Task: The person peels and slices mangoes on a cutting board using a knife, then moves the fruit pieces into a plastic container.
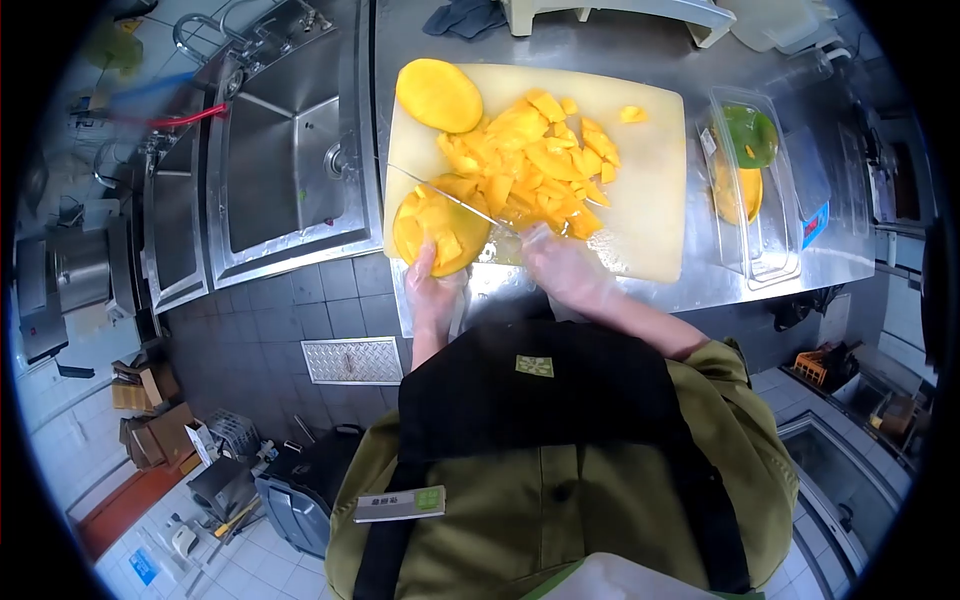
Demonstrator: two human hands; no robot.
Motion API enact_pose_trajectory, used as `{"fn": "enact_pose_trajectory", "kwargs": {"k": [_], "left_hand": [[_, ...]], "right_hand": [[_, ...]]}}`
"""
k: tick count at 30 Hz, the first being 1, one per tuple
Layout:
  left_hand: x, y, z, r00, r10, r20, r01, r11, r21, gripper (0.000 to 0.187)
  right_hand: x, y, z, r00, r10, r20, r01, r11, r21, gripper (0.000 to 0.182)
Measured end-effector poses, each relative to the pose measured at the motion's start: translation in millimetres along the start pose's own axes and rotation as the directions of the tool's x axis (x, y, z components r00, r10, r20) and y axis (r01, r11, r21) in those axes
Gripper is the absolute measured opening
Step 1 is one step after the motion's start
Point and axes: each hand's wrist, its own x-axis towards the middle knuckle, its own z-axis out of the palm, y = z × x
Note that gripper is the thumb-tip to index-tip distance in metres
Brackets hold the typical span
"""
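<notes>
The steel desk (835, 252) spread under the work, with a steel sink (270, 190) at its left. A pale cutting board (650, 200) lay flat on the desk, near the sink. Right of the board stood a clear plastic container (775, 258), which held a green piece (750, 137) at its far part and an orange-yellow piece (738, 195) nearer the person. At the far side of the desk were a white plastic stand (620, 12) and, just beside it, a dark cloth (465, 17).

On the middle of the board lay a loose pile of cut mango (540, 165), slices and chunks heaped against each other. A smooth, rounded mango piece (440, 96) sat at the board's far left corner, beside the pile. A larger cut mango (415, 222) rested at the near left edge of the board, with cut chunks on its top.

The left hand (430, 290) held the cut mango from the near side, fingers against its surface. The right hand (565, 268), in a clear glove, had its fingers closed around the handle end of a knife (440, 190), whose thin blade slanted across the cut mango toward the sink.
</notes>
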Motion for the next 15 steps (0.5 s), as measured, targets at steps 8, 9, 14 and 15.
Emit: {"fn": "enact_pose_trajectory", "kwargs": {"k": [8,9,14,15], "left_hand": [[-4.4,9.3,-12.9,0.993,0.092,0.072,-0.115,0.875,0.470,0.042],[-6.8,12.9,-16.4,0.974,0.163,0.156,-0.226,0.695,0.682,0.043],[-13.2,32.2,-20.7,0.999,-0.045,-0.006,0.045,0.995,-0.088,0.047],[-12.5,37.8,-27.9,1.000,-0.008,-0.016,0.009,0.996,0.091,0.047]], "right_hand": [[4.8,-2.4,16.1,0.997,0.044,-0.068,-0.052,0.992,-0.117,0.009],[5.5,-3.4,15.8,0.997,0.069,-0.036,-0.073,0.989,-0.130,0.009],[6.8,13.4,28.2,0.981,0.188,-0.053,-0.194,0.968,-0.160,0.012],[3.8,19.7,30.4,0.985,0.172,-0.032,-0.174,0.980,-0.092,0.012]]}}
